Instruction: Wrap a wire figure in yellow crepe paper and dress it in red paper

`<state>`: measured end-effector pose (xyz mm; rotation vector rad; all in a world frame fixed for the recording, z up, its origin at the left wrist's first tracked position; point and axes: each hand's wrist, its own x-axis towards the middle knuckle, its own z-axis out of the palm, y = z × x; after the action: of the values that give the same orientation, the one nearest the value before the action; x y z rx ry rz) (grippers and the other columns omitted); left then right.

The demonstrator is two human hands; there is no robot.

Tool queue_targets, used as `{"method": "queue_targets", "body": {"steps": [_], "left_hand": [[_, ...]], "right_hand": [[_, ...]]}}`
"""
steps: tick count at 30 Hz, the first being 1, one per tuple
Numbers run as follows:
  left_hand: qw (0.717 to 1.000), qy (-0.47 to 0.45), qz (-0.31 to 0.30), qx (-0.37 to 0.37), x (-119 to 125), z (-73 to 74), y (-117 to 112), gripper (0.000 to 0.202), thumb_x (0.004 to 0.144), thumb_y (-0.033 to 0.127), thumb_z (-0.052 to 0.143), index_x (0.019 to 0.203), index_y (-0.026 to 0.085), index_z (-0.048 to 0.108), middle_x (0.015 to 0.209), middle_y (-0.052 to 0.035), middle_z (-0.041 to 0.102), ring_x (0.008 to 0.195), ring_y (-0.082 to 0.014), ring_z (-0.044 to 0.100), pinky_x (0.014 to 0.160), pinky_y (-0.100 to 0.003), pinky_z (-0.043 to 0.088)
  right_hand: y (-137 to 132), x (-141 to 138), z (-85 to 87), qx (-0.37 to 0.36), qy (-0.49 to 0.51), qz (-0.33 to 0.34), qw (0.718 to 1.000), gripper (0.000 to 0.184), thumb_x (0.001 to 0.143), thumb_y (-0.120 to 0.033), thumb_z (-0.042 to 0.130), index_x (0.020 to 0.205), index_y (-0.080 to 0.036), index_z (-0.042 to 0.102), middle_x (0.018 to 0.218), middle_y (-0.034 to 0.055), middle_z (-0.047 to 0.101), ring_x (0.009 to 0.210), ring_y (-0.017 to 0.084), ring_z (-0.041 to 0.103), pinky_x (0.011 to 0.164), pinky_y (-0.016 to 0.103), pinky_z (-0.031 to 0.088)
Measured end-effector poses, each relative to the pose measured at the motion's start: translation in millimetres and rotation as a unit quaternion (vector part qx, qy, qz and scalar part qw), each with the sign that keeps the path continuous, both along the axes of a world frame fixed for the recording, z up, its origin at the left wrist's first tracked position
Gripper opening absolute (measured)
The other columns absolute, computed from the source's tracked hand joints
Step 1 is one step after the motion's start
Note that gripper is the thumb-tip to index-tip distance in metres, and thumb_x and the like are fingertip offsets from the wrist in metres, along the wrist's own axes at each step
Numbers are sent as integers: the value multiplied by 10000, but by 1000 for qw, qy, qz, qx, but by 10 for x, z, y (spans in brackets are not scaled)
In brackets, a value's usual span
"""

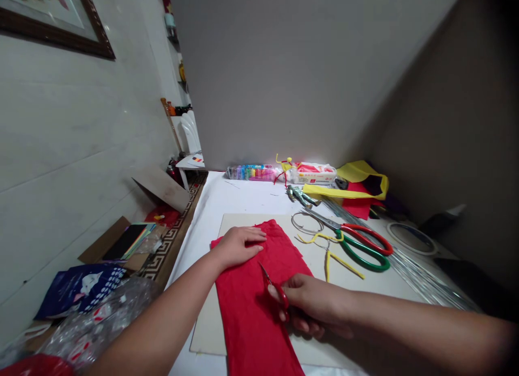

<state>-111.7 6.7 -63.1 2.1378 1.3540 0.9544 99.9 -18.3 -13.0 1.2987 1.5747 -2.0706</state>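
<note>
Left hand [237, 248] flat, fingers extended, pressing red cloth [247, 311]; right hand [312, 303] fingers gripping small red-handled scissors [278, 296], tips over cloth.

Red crinkled sheet [247, 306] lies lengthwise on the pale board [239, 220], overhanging its near edge. Left hand [239, 247] rests palm-down on the sheet's far portion. Right hand [316, 303] grips small red-handled scissors [279, 295] over the sheet, tips directed toward the left hand.

Your left hand [237, 247] is on the cloth [255, 306], which sits on the board [205, 333]; your right hand [312, 303] has scissors [279, 297] over it, shears [365, 249] off to the right.
</note>
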Motion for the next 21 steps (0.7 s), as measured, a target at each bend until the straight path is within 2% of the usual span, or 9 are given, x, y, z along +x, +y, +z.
{"method": "queue_targets", "body": {"steps": [12,21], "left_hand": [[1000,-10,4,-9,-11,-7,19,289,747,243,623,1021,259,711,1078,-28,703,1056,-208,621,1009,-397,433],[1000,-23,5,-4,-2,1,16,308,776,158,538,1017,243,710,1066,-20,708,1043,-187,629,1008,-384,439]], "right_hand": [[-49,34,-64,34,29,-16,999,496,789,-626,528,603,-167,495,347,-58,430,271,48,323,245,139,212],[-2,-90,46,10,-9,-19,1000,516,888,-562,409,593,-152,511,318,-42,430,236,46,327,233,123,256]]}}
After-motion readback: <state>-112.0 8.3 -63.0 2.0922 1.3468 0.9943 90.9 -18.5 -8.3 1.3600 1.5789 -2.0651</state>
